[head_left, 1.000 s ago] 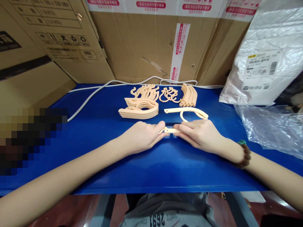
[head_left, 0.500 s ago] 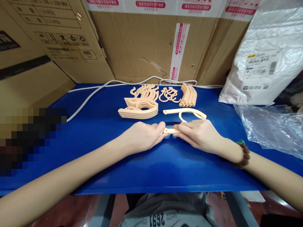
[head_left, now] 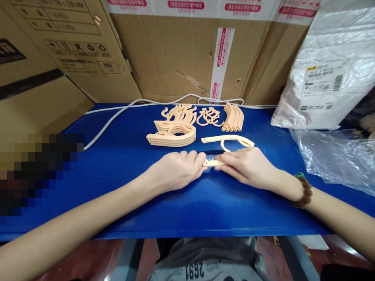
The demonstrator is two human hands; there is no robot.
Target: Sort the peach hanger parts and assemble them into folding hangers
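Both hands are over the blue table, close together. My right hand (head_left: 249,166) is closed on a cream plastic piece (head_left: 210,163) whose holed end sticks out toward the left. My left hand (head_left: 181,168) is closed at that end, thumb and fingers pressed together; anything else inside it is hidden. Just behind my right hand lies a cream hanger arm (head_left: 228,137) with a curved hook below it, partly covered by the fingers. A stack of cream hangers (head_left: 172,138) sits behind my left hand.
Farther back on the blue table (head_left: 187,210) are loose hooks (head_left: 209,116), curved pieces (head_left: 180,113) and stacked arms (head_left: 233,118). A white cable (head_left: 117,115) runs before cardboard boxes (head_left: 175,58). Plastic bags (head_left: 322,86) stand at the right.
My left hand has turned slightly, with more of its knuckles showing. The hanger arm behind my right hand has shifted very slightly left.
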